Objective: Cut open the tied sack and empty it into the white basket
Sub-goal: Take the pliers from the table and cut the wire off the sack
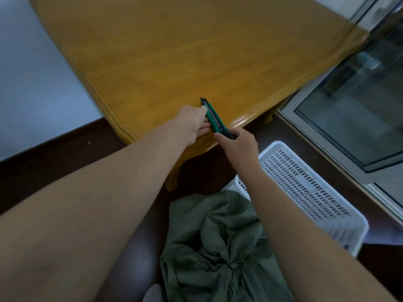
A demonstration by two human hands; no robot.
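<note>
Both hands, left hand and right hand, closed on the green cutter over the table edge, likely readying the blade; next, down to the knotted sack, near, basket right.

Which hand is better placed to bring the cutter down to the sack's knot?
Right, probably. The right hand grips the cutter's rear end and its arm passes just above the sack; the left hand only steadies the front.
</note>
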